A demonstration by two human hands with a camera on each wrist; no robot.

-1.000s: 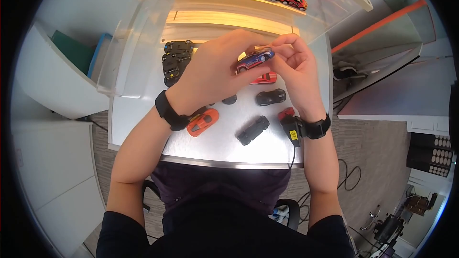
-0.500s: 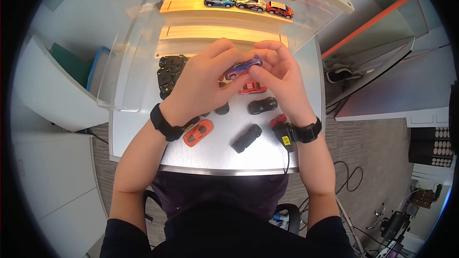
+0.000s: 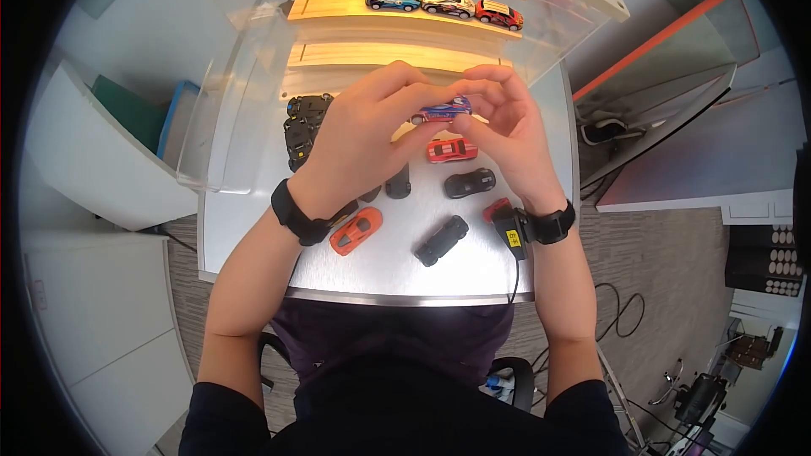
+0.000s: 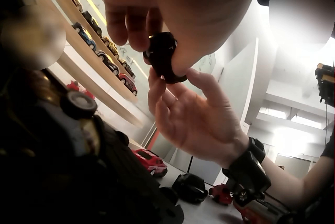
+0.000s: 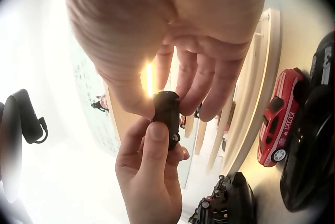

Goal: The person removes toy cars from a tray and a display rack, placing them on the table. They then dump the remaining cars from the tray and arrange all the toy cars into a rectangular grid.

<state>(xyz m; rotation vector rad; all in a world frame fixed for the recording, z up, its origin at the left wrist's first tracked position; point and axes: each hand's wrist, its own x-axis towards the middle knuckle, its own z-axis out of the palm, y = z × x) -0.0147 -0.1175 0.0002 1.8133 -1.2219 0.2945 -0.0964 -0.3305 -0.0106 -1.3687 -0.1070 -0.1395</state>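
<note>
Both hands hold a small blue and red toy car (image 3: 443, 110) above the table, in the head view. The left hand (image 3: 359, 127) pinches its left end between thumb and fingers. At its right end the right hand (image 3: 514, 135) has thumb and fingertips on the car. In the left wrist view the car (image 4: 162, 56) looks dark between the two hands; the right wrist view shows its dark side (image 5: 166, 116), with the left thumb laid along it. Below the hands lies a red striped car (image 3: 452, 149).
An orange car (image 3: 356, 231) and black cars (image 3: 470, 183) lie on the metal table (image 3: 380, 274). Upturned black cars (image 3: 304, 131) cluster at the left. Behind stands a wooden tiered rack (image 3: 338, 7) with several cars, between clear side panels.
The held car has turned from a slant to nearly level and the hands have come closer around it. The head view has shifted, showing more of the upper shelf.
</note>
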